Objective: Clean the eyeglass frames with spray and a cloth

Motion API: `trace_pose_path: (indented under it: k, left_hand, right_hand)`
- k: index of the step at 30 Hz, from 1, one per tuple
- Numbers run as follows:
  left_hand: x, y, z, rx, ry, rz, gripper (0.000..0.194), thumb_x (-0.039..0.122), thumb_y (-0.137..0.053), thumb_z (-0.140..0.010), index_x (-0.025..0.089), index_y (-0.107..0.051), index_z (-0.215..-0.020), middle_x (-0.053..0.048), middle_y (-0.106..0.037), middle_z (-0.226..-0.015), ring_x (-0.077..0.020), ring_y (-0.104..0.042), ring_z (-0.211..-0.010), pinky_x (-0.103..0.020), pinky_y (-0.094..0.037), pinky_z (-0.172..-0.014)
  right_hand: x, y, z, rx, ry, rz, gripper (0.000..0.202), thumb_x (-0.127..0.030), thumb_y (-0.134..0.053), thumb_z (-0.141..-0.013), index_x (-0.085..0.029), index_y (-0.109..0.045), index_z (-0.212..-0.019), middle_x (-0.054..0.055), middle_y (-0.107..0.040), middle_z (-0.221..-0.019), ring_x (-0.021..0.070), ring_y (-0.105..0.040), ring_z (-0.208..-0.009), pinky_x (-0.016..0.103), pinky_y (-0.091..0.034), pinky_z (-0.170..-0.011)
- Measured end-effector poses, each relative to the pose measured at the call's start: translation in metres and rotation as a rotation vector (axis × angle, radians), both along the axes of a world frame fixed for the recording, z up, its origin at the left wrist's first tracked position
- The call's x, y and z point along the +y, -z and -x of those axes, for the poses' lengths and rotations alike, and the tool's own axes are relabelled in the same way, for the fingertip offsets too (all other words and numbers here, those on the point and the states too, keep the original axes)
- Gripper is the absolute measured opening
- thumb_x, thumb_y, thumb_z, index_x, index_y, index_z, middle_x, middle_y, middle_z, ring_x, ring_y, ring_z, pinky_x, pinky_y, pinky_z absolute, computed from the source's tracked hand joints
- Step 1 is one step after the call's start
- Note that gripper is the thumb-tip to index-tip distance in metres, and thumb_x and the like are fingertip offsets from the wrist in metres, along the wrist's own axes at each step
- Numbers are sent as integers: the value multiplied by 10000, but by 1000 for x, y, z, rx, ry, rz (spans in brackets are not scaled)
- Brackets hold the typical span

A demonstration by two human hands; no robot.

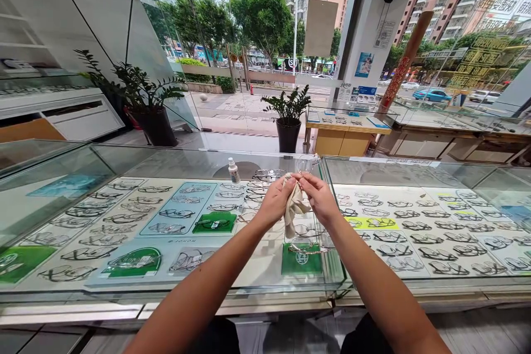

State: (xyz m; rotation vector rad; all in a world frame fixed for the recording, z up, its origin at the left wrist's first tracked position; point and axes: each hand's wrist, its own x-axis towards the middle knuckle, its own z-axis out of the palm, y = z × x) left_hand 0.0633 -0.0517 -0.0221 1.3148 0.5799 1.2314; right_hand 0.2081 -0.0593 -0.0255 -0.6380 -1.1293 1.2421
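My left hand (pixel 274 199) is closed on a beige cleaning cloth (pixel 295 211), which hangs down in folds between my hands. Close beside it, my right hand (pixel 319 196) pinches at the top of the cloth with thumb and forefinger. A thin, faint pair of eyeglasses (pixel 306 164) shows just above my right fingertips, apparently held there; its lower part is hidden by fingers and cloth. Both hands are above the glass top of a display case (pixel 257 282). A small white spray bottle (pixel 233 170) stands on the glass, to the left of my hands.
Rows of eyeglass frames (pixel 103 239) lie inside the case under the glass. A second display case (pixel 415 282) adjoins on the right, also holding frames. Beyond the counter stand potted plants (pixel 287 130), a wooden cabinet (pixel 346 141) and large windows facing a street.
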Motion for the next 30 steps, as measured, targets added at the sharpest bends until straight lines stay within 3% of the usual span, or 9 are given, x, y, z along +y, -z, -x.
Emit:
trace_pose_path:
  k: [4, 8, 12, 16, 19, 22, 25, 30]
  left_hand:
    - [3, 2, 8, 62, 53, -16, 550, 630, -694, -921, 135, -724, -1159, -43, -700, -853, -149, -591, -721, -257, -468, -675]
    - [1, 0, 12, 118, 145, -15, 548, 578, -774, -874, 157, -685, -1213, -41, -696, -908, -150, -598, -753, -252, -465, -702]
    - [-2, -1, 8, 128, 65, -4, 500, 541, -814, -847, 172, -660, -1148, -21, -672, -910, -146, -592, -759, -250, -466, -707]
    - [-1, -2, 6, 121, -69, -63, 492, 652, -666, -926, 163, -650, -983, -4, -627, -808, -138, -529, -696, -254, -429, -663]
    - [1, -8, 12, 228, -104, -158, 516, 673, -586, -964, 167, -631, -876, -3, -595, -767, -146, -505, -690, -271, -427, -675]
    - [1, -15, 20, 331, -37, -269, 452, 616, -605, -974, 169, -670, -962, -33, -639, -881, -176, -556, -801, -289, -456, -763]
    - [-1, -17, 22, 354, 37, -267, 399, 550, -675, -952, 179, -663, -1096, -30, -642, -921, -176, -570, -818, -280, -461, -761]
    - [-2, -10, 15, 289, -52, -209, 400, 563, -696, -937, 175, -647, -1024, -2, -594, -827, -151, -538, -735, -259, -444, -687]
  right_hand:
    - [-1, -4, -2, 28, 35, 33, 265, -490, -875, -790, -258, -845, -916, 35, -754, -1017, 199, -655, -945, 318, -536, -881]
    - [-3, -9, -1, 111, 53, 109, 289, -474, -927, -723, -249, -826, -873, 17, -759, -932, 175, -649, -839, 295, -531, -783]
    - [-4, -9, 1, 120, 30, 79, 262, -449, -931, -729, -253, -815, -859, 14, -766, -960, 177, -657, -895, 301, -533, -852]
    - [-4, -6, 3, 72, 5, 9, 205, -419, -912, -764, -259, -819, -853, 14, -763, -989, 177, -657, -935, 293, -528, -865]
    - [-4, -6, 2, 76, 10, 30, 212, -415, -909, -768, -251, -818, -869, 20, -774, -992, 181, -675, -940, 302, -537, -884]
    - [-3, -8, -1, 113, 28, 94, 265, -437, -923, -739, -250, -805, -885, 21, -789, -985, 186, -698, -903, 325, -559, -883]
    - [-3, -9, -3, 119, 31, 107, 288, -455, -930, -728, -255, -800, -890, 19, -790, -983, 188, -701, -887, 332, -573, -867]
    - [-4, -9, 0, 75, 12, 19, 222, -424, -915, -763, -259, -823, -881, 24, -780, -1019, 195, -685, -989, 322, -554, -938]
